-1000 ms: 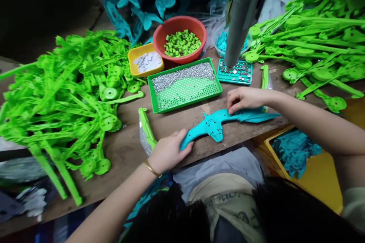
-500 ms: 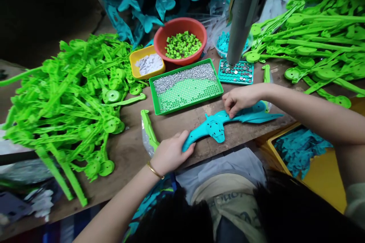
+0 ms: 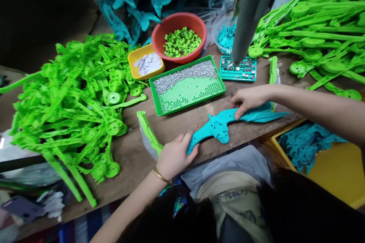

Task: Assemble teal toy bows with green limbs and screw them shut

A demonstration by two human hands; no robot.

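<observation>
A turquoise plastic part (image 3: 219,127), shaped with a figure in the middle and arms on both sides, lies along the front of the table. My left hand (image 3: 175,155), with a gold bangle at the wrist, is closed around its left end. Toward its right side, my right hand (image 3: 249,98) has the thumb on top of the part and the fingers curled behind it; those fingertips are partly hidden. Just behind the part stands a green tray (image 3: 190,102) with a perforated bed and many small silver screws heaped along its far side.
A teal tray (image 3: 228,73) of silver discs, a red bowl (image 3: 182,59) of green pieces and a yellow tub (image 3: 148,75) stand behind. Lime-green parts pile up left (image 3: 74,95) and right (image 3: 327,38). A grey metal column (image 3: 248,19) comes down at back right.
The view has shifted slightly. My right hand's fingers have gone from a pinch above the turquoise part to thumb on top and fingers behind it. My left hand keeps its hold.
</observation>
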